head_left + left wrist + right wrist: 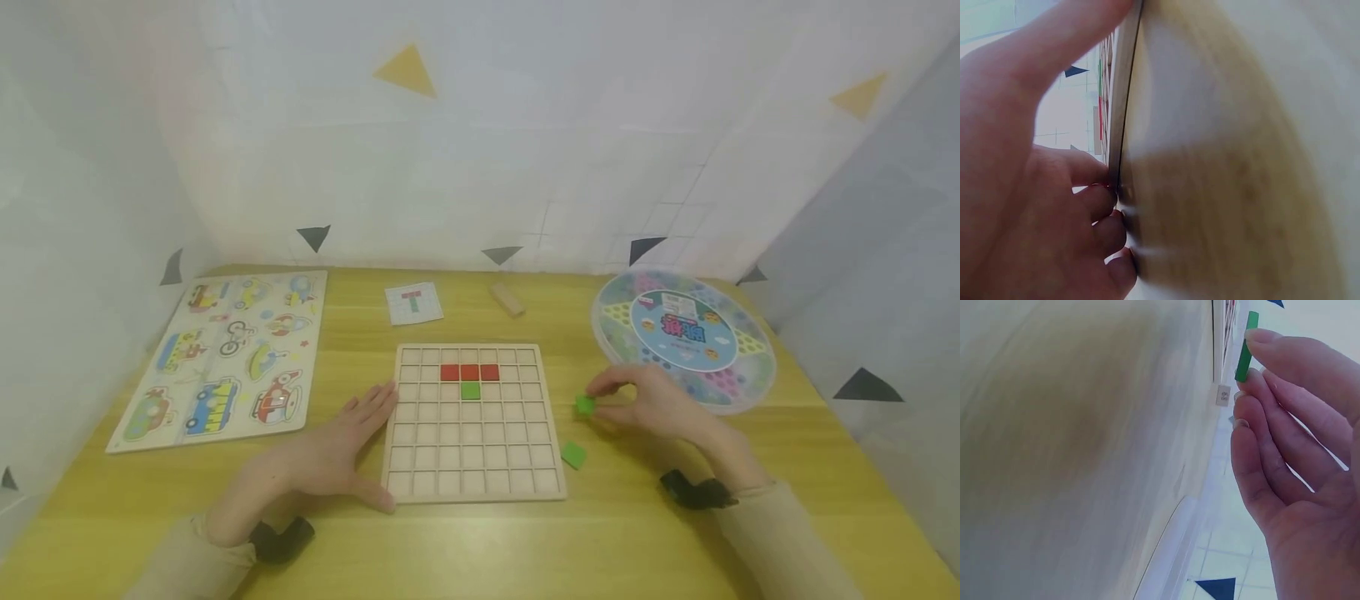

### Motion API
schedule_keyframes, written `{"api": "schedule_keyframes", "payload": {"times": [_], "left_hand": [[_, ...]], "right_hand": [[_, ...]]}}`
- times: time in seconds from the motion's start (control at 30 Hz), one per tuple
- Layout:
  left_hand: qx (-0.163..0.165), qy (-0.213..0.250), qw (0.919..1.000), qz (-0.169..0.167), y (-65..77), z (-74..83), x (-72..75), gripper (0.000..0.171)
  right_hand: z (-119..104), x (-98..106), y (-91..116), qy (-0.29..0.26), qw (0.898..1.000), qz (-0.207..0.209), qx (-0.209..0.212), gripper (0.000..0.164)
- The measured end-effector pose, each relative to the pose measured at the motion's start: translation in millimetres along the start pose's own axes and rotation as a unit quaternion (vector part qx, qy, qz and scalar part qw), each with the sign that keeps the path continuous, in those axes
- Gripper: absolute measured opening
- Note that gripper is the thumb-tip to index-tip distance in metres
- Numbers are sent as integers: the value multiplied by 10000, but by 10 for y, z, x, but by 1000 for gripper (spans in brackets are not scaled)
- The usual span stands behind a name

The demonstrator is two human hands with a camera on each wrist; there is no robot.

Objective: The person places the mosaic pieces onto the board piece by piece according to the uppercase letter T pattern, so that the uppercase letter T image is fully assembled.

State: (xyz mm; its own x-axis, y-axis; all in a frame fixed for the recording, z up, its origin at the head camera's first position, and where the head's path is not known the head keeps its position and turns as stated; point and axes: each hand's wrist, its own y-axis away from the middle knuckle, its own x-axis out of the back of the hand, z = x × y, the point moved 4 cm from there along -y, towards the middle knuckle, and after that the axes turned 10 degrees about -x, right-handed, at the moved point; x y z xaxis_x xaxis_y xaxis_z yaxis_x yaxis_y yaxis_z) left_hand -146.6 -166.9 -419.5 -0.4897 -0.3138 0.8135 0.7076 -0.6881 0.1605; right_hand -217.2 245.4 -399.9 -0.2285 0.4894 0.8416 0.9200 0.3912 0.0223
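Observation:
A wooden grid board (472, 458) lies on the table, with three red square tiles (469, 372) in a row and one green tile (470, 390) under the middle one. At the board's left edge rests my left hand (337, 450), fingers stretched out and thumb near the lower left corner. My right hand (648, 404) pinches a second green tile (1247, 350) between thumb and fingers, just right of the board. Below it, another green tile (573, 455) lies on the table beside the board's right edge.
Behind the board are a small card (414, 303) with a red and green T pattern and a small wooden block (507, 299). A picture puzzle board (225, 358) lies on the left. A round board-game box (682, 333) lies at the back right, behind my right hand.

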Motion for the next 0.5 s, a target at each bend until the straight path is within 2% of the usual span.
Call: {"api": "schedule_keyframes", "payload": {"times": [0.2, 0.33, 0.5], "left_hand": [[-42, -55, 10000, -12, 4, -9, 0, 137], [-43, -41, 10000, -11, 0, -15, -5, 137], [-4, -2, 10000, -27, 0, -7, -1, 137]], "right_hand": [[-151, -51, -88, 105, 9998, 115, 156, 25], [-349, -99, -164, -36, 9998, -37, 184, 25], [-648, -150, -297, 57, 9986, -176, 490, 23]]}}
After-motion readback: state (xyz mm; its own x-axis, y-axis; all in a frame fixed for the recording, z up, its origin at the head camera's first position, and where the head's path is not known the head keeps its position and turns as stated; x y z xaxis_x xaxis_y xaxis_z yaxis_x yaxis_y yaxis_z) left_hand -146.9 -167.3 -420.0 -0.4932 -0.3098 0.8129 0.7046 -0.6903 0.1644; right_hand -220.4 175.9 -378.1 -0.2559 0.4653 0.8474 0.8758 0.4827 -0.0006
